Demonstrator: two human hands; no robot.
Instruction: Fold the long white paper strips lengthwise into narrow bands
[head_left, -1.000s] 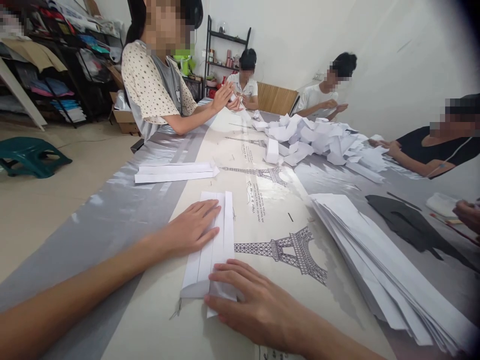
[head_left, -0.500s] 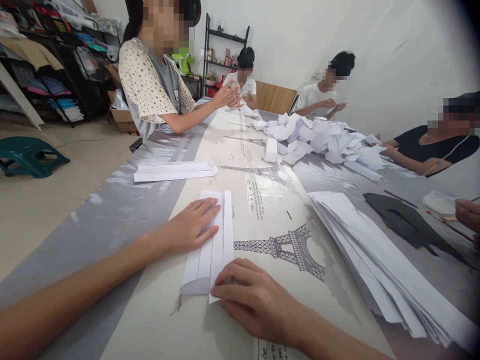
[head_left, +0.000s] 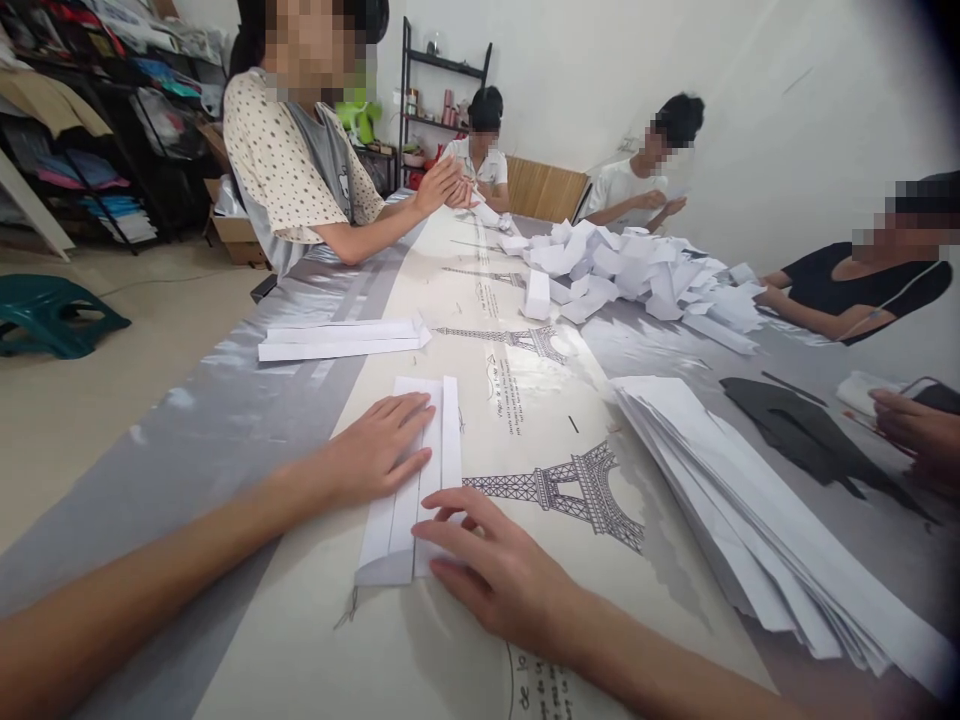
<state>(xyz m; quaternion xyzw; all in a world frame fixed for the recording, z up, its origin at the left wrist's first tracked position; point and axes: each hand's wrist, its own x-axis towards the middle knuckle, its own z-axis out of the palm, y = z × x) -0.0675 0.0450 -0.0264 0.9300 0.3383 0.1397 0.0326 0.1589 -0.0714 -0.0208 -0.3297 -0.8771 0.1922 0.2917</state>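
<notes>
A long folded white paper strip (head_left: 442, 430) lies lengthwise on the table in front of me. My left hand (head_left: 375, 450) rests flat on its left half, fingers stretched out and pressing down. Lower on the strip, my right hand (head_left: 487, 570) lies with fingers extended, its fingertips on the right-hand fold. Both hands touch the paper without gripping it.
A thick fanned stack of white sheets (head_left: 750, 510) lies to the right. Another folded strip (head_left: 337, 340) sits further back on the left, and a heap of folded papers (head_left: 622, 275) is mid-table. Several other people sit around the table with an Eiffel Tower print (head_left: 570, 490). A green stool (head_left: 52, 320) stands on the floor.
My right hand has slid up the strip from its near end, uncovering the bottom edge. The left hand has stayed pressed on the paper.
</notes>
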